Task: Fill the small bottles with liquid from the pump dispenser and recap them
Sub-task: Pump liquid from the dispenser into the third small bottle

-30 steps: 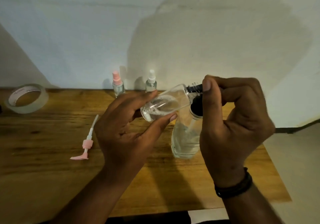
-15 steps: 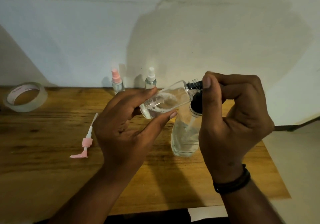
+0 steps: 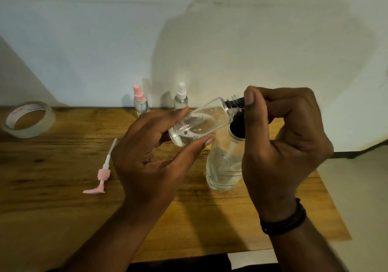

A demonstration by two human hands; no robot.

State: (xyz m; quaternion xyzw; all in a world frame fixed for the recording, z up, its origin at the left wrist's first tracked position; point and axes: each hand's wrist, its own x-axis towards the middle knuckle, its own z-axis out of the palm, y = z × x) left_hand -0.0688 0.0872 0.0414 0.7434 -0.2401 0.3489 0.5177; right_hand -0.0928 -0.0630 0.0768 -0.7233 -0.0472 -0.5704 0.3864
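My left hand [image 3: 151, 158] holds a small clear bottle [image 3: 201, 122] between fingers and thumb. It is tilted, with its threaded neck pointing right and some bubbly liquid inside. My right hand [image 3: 281, 145] grips the black pump head [image 3: 237, 129] of the clear dispenser bottle [image 3: 222, 166], which stands on the wooden table [image 3: 52, 187]. My thumb sits at the small bottle's neck, where the black nozzle meets the opening. Two capped small spray bottles stand at the back, one with a pink top [image 3: 140, 101] and one with a white top [image 3: 181, 99].
A loose pink pump with its dip tube [image 3: 102, 173] lies on the table left of my left hand. A roll of clear tape [image 3: 27, 120] sits at the far left by the wall. The table's right edge runs close past the dispenser.
Both hands and the tilted small bottle have edged slightly upward. The grip on the bottle and on the pump head is the same.
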